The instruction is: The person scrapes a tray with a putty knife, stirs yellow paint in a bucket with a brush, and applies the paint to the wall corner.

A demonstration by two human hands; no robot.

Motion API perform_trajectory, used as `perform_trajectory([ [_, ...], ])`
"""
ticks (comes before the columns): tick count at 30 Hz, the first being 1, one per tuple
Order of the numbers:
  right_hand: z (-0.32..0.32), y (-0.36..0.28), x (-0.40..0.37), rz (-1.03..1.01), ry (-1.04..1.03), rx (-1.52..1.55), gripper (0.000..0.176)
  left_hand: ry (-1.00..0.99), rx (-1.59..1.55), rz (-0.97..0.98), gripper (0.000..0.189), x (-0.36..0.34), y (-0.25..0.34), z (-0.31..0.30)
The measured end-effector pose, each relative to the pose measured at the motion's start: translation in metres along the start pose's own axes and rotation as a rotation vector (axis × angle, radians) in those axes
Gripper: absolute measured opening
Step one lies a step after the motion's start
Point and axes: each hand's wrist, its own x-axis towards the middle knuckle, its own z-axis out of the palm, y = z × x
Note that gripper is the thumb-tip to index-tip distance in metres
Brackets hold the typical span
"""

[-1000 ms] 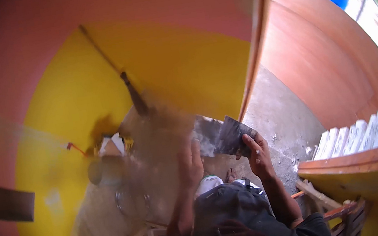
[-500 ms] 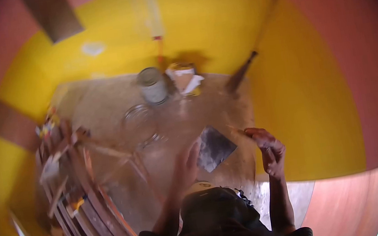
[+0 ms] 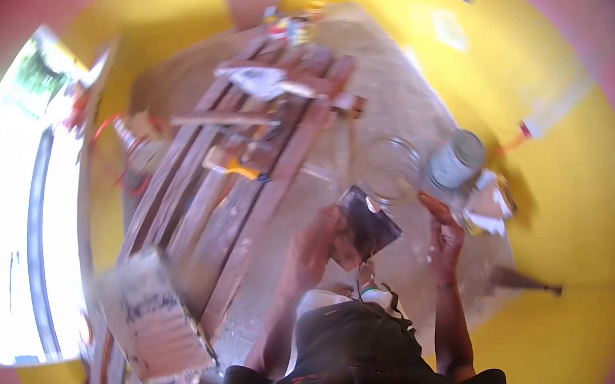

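My left hand is closed on the edge of a dark, square, flat sheet, which is tilted in front of my waist. A small whitish patch shows near its upper edge. To the right of the sheet and apart from it, my right hand is raised with its fingers pinched together. Whatever sits between those fingers is too small and blurred to name. Pale specks mark that hand.
A slatted wooden bench runs along the left, bearing a cardboard box and a yellow-handled tool. On the floor are a round wire-like ring, a metal can, a torn paper bag and a broom.
My view has swung left, bringing the bench, the box and a bright opening into sight. My left hand keeps hold of the dark sheet, and my right hand stays raised beside it.
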Motion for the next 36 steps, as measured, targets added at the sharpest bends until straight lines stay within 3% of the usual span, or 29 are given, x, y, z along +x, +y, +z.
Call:
perform_trajectory([
  [2,0.022,0.013,0.018,0.029,-0.022,0.072,0.035,0.224,0.187,-0.079,0.029,-0.005,0.000,-0.028],
  [6,0.060,-0.006,0.077,-0.501,-0.401,-0.021,0.030,0.453,0.167,-0.014,0.028,-0.018,-0.012,-0.063],
  [10,0.105,0.006,0.111,-0.720,-0.644,0.065,0.034,0.686,0.068,0.042,0.031,-0.019,-0.012,-0.058],
  [14,0.144,-0.002,0.149,-0.998,-0.759,0.104,0.037,0.843,-0.018,0.067,0.029,-0.033,0.007,-0.051],
  [17,0.191,-0.024,0.154,-1.124,-0.797,0.335,0.039,1.045,0.452,0.053,0.029,-0.053,0.020,-0.033],
  [19,0.225,-0.048,0.145,-1.237,-0.785,0.497,0.038,1.187,0.454,0.031,0.029,-0.072,0.031,-0.019],
  [21,0.251,-0.077,0.130,-1.229,-0.806,0.639,0.036,1.324,0.450,-0.033,0.028,-0.092,0.042,-0.006],
  [25,0.297,-0.150,0.099,-1.156,-0.793,0.910,0.028,1.597,-0.026,-0.115,0.028,-0.135,0.044,0.031],
  [26,0.306,-0.168,0.091,-1.123,-0.776,0.973,0.025,1.682,0.002,-0.121,0.029,-0.150,0.034,0.040],
  [29,0.338,-0.214,0.043,-0.177,-1.397,0.836,0.015,1.904,-0.006,-0.084,0.030,-0.198,-0.011,0.062],
  [31,0.408,-0.190,0.001,-0.075,-1.669,0.640,0.017,1.979,-0.130,0.002,0.030,-0.216,-0.025,0.070],
  [32,0.455,-0.154,-0.017,-0.172,-1.789,0.270,0.020,2.006,-0.139,0.024,0.031,-0.223,-0.028,0.073],
  [36,0.471,-0.138,-0.006,0.073,-1.796,0.435,0.016,2.024,-0.312,0.105,0.030,-0.258,-0.045,0.065],
])
